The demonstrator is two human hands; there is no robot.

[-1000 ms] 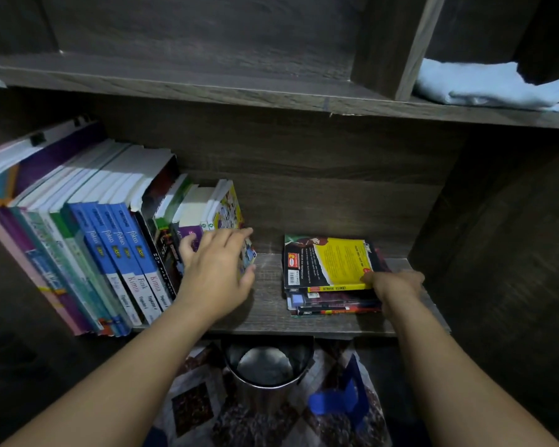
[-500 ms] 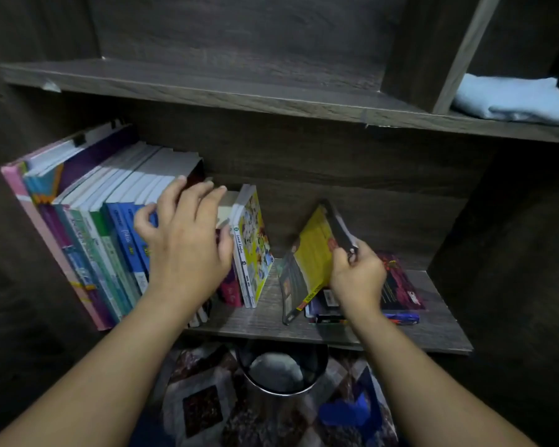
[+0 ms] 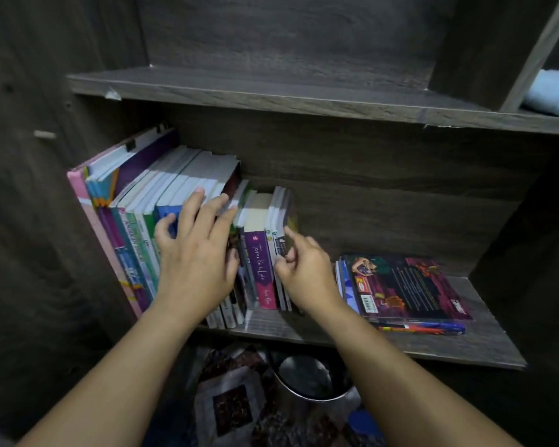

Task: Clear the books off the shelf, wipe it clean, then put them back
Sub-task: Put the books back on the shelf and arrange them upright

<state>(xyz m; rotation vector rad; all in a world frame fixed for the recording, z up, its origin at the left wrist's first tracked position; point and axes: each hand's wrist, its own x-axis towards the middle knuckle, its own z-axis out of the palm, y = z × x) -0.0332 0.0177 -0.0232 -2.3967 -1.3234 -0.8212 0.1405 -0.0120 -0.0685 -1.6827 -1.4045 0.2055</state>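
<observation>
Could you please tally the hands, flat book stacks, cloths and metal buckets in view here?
Hands: 2, left hand and right hand
Flat book stack: 1
Light blue cloth: 1
Metal bucket: 1
Total: 5

— How is the light?
— Dim. It comes from the front and is brightest on the white page tops of the standing books (image 3: 188,175) and on both forearms. The side walls of the shelf (image 3: 491,337) sink to near black.
— Sharp?
— Soft throughout. The left hand (image 3: 194,253) and right hand (image 3: 304,269) look slightly smeared. The boards bow towards the edges, and the pale cloth (image 3: 552,91) is hazy.
</observation>
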